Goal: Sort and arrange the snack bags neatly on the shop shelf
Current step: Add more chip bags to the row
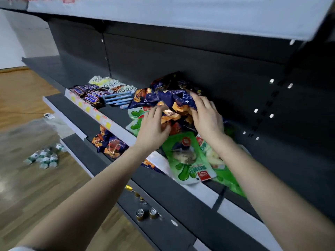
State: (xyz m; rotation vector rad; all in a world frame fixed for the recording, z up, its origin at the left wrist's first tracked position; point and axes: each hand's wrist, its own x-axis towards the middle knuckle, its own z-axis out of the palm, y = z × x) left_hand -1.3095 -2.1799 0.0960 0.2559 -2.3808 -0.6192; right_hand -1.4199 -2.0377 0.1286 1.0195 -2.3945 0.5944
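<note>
The left hand [154, 127] is gripping the near side of the pile of dark blue snack bags [174, 96] on the shop shelf [116, 113], its fingers curling into the pile. The right hand [206, 116] is clutching the pile's right side. Green snack bags [188, 160] are lying just in front of the pile and partly under it, and Snickers bars [88, 96] are sitting to its left.
</note>
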